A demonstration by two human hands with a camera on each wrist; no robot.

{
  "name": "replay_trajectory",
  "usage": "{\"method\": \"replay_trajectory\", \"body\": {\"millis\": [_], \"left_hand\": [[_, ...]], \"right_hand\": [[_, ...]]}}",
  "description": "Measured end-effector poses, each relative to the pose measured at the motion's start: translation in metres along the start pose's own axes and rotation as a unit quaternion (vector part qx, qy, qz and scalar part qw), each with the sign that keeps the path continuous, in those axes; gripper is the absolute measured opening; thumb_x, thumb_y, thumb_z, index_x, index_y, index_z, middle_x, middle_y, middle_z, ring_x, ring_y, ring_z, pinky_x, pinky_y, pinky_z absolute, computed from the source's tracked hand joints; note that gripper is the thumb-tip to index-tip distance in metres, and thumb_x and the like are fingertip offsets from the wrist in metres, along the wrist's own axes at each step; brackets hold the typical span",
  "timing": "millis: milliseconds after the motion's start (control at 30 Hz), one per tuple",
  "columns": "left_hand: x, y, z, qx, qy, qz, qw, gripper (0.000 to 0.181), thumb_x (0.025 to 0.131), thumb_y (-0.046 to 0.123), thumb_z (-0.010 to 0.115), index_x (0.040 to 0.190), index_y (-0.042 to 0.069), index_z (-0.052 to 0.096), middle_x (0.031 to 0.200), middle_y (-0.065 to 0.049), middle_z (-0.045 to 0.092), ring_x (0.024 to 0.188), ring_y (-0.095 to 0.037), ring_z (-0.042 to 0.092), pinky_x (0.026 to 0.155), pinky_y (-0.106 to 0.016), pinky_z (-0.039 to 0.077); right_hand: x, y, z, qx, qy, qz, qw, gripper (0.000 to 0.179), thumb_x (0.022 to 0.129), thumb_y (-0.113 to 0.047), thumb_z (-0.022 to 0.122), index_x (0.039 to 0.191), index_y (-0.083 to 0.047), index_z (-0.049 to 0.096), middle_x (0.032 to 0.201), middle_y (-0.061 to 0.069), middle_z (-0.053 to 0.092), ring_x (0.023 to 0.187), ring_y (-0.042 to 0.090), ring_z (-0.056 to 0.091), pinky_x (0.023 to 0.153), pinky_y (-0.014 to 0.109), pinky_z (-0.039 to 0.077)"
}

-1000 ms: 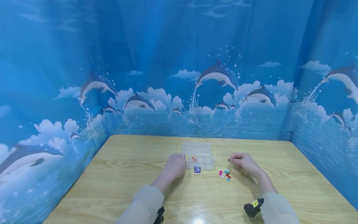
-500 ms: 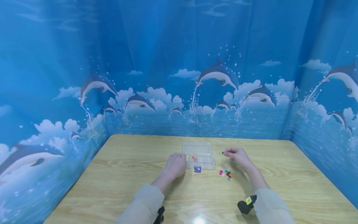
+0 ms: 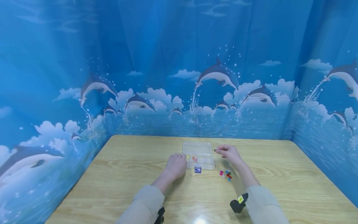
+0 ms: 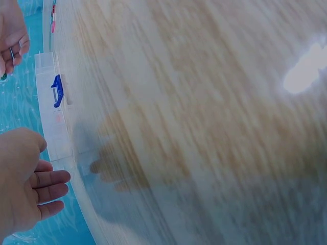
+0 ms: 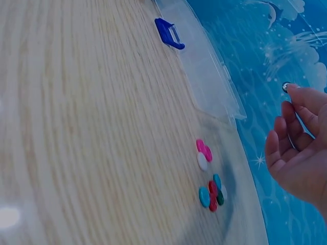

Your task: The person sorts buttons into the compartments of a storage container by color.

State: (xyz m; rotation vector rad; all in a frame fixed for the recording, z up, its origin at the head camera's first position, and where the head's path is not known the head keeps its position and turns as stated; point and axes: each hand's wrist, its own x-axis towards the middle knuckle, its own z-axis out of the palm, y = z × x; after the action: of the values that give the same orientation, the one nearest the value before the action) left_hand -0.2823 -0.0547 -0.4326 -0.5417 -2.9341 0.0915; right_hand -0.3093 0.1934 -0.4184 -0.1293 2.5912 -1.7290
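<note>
My right hand (image 3: 227, 152) pinches a small dark button (image 5: 286, 87) between thumb and fingertips, above the table by the box's right end. The button looks dark green in the left wrist view. A clear plastic compartment box (image 3: 205, 165) lies with its lid raised at the back and a blue latch (image 3: 197, 170) at the front. Yellow, orange and pink buttons (image 3: 195, 160) sit in its left part. Against the box's left end rests my left hand (image 3: 176, 165), fingers loosely bent; its thumb (image 4: 40, 144) is next to the box wall. Whether it presses there, I cannot tell.
Several loose buttons (image 5: 213, 195), pink, white, red, blue and green, lie on the wooden table (image 3: 134, 174) right of the box, in front of my right hand. A blue dolphin-print curtain (image 3: 167, 62) hangs around the table's back and sides.
My right hand has moved left and away from me, from beyond the loose buttons to the box's right end, still pinching the dark button. The left hand and box have stayed put.
</note>
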Motion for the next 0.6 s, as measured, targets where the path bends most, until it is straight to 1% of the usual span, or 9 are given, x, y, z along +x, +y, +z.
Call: {"method": "replay_trajectory", "body": {"millis": [100,367,600], "left_hand": [[0.0,0.0,-0.001,0.0,-0.002,0.0,1.0,0.021,0.092,0.026,0.052,0.099,0.006,0.056,0.086,-0.008,0.058,0.083,-0.022,0.054,0.077,-0.035,0.045],[-0.001,0.0,0.0,0.02,0.0,0.002,0.9998,0.021,0.093,0.027,0.052,0.097,0.007,0.056,0.084,-0.007,0.058,0.082,-0.021,0.053,0.076,-0.034,0.045],[0.0,0.0,0.0,0.022,-0.002,0.003,0.9997,0.021,0.093,0.027,0.052,0.098,0.007,0.056,0.084,-0.007,0.058,0.082,-0.021,0.053,0.076,-0.034,0.045]], "right_hand": [[0.003,-0.002,0.006,-0.003,0.003,0.0,1.0,0.022,0.089,-0.015,0.06,0.1,0.004,0.061,0.107,0.014,0.06,0.106,0.031,0.051,0.085,0.043,0.046],[0.008,-0.006,0.022,-0.009,0.013,0.017,0.9997,0.022,0.088,-0.015,0.062,0.1,0.003,0.062,0.106,0.014,0.061,0.103,0.03,0.053,0.084,0.041,0.047],[0.012,-0.007,0.033,-0.001,0.016,0.021,0.9996,0.018,0.087,-0.014,0.062,0.098,0.001,0.063,0.103,0.011,0.062,0.099,0.026,0.054,0.081,0.038,0.048]]}}
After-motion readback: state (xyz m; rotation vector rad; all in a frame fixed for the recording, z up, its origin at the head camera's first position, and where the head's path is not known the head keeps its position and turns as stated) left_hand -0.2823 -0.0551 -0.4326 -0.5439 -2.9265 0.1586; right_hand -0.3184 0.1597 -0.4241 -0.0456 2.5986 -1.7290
